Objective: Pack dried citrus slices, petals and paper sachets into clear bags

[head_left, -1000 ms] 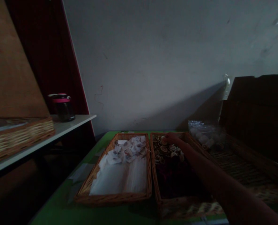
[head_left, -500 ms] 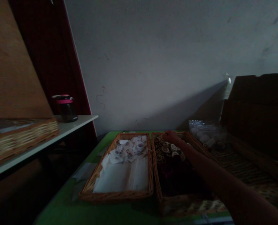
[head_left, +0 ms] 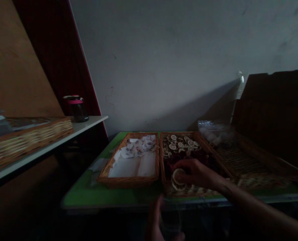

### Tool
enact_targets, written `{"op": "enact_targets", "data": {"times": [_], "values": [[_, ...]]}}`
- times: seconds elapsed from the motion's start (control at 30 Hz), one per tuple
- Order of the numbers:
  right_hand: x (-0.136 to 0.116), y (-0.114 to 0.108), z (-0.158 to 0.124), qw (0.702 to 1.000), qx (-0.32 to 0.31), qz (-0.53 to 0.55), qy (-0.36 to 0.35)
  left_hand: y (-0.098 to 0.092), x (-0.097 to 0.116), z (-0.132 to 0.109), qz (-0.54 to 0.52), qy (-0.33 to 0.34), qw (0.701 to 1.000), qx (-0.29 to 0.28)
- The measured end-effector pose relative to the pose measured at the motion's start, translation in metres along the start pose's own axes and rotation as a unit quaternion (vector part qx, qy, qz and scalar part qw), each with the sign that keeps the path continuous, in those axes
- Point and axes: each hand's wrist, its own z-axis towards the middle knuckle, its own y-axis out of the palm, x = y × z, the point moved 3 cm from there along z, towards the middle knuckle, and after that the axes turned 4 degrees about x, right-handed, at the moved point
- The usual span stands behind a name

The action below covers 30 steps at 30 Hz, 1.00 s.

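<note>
My right hand [head_left: 198,174] is above the near end of a wicker basket, its fingers shut on a round dried citrus slice [head_left: 177,179]. That basket's rim [head_left: 162,154] surrounds many more dried citrus slices [head_left: 180,144] at the far end, with dark red dried pieces [head_left: 191,157] nearer me. At the bottom of the view, below the table edge, my left hand [head_left: 154,222] grips a clear cup [head_left: 171,222], dim and hard to make out. Its contents are hidden in the dark.
To the left, a second wicker basket [head_left: 127,181] holds white paper pieces on white sheets. A clear bag of pale round things [head_left: 214,132] and a slatted wicker tray [head_left: 244,160] are to the right. A white shelf [head_left: 88,122] holds a dark jar with a pink band [head_left: 78,109].
My right hand has moved from the basket's far end to its near end, now holding a slice. My left hand and the cup have entered at the bottom. The view has tilted, showing the table's front edge.
</note>
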Motion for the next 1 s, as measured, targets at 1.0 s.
{"op": "enact_targets", "data": {"times": [1.0], "values": [[0.031,0.083,-0.13,0.969,0.221,0.11,-0.017,0.031,0.085,-0.009,0.099,0.137,0.976,0.134]]}}
